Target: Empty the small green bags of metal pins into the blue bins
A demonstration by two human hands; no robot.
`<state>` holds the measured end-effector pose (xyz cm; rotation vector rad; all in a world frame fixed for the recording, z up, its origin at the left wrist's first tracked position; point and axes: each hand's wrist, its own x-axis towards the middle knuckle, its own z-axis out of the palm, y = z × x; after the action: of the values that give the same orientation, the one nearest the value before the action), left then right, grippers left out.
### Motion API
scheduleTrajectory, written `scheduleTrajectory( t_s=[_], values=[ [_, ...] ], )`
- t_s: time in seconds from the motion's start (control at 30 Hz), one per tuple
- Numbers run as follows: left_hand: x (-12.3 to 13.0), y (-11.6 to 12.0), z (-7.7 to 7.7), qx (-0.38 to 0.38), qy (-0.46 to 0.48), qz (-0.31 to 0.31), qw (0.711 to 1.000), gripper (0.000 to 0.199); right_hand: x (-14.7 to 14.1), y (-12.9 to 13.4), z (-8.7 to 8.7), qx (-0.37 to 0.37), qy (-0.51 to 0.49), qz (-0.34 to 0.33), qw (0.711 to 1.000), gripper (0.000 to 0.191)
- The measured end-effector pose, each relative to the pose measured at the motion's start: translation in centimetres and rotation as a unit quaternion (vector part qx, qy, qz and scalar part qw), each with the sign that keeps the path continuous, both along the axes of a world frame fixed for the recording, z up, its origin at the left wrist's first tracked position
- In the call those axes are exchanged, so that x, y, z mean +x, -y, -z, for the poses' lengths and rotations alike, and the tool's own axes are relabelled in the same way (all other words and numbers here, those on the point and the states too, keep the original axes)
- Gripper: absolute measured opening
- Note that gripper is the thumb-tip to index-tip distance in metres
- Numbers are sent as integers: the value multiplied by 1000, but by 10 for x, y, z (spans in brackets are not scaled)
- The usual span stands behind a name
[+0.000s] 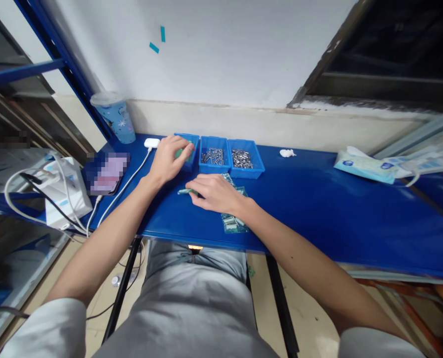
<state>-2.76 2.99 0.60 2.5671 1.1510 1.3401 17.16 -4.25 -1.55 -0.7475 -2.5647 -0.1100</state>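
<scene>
My left hand [168, 158] reaches into the leftmost blue bin [190, 149], fingers curled over small green parts there; what it grips is hidden. My right hand [216, 194] rests on the blue table [318, 199], fingertips pinching a small green part [184, 191] against the surface. Under my right wrist lies a strip of green circuit boards [233, 221]. Two more blue bins, the middle bin [214, 156] and the right bin [246, 159], hold several small metal pins.
A blue plastic cup [114, 115] stands at the back left. A phone [107, 174], a white charger [152, 143] with cable and a white box [66, 191] sit at the left. A white wad [287, 153] and tissue packs [367, 166] lie to the right.
</scene>
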Motion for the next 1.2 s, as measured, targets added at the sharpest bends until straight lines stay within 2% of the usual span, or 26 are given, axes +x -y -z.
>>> scheduleTrajectory(
  t_s=[0.1, 0.2, 0.33, 0.47, 0.63, 0.77, 1.2],
  values=[
    [5, 8, -4, 3, 26, 54, 998, 49, 5, -6, 0, 32, -125, 38, 991, 21],
    [9, 13, -6, -20, 33, 124, 991, 52, 14, -13, -4, 53, -237, 92, 966, 21],
    [12, 14, -5, -55, 17, 159, 986, 51, 25, -19, -9, 64, -303, 126, 942, 17],
    [14, 14, -1, -50, 0, 153, 987, 41, 28, -20, -10, 61, -303, 126, 942, 19],
    [14, 13, 1, -36, 5, 145, 989, 39, 27, -19, -10, 7, -295, 126, 947, 17],
    [13, 12, 1, -26, 21, 127, 991, 39, 28, -20, -7, -27, -293, 160, 942, 34],
    [13, 13, -2, -42, 9, 120, 992, 43, 27, -21, -5, -6, -289, 135, 948, 20]
  ],
)
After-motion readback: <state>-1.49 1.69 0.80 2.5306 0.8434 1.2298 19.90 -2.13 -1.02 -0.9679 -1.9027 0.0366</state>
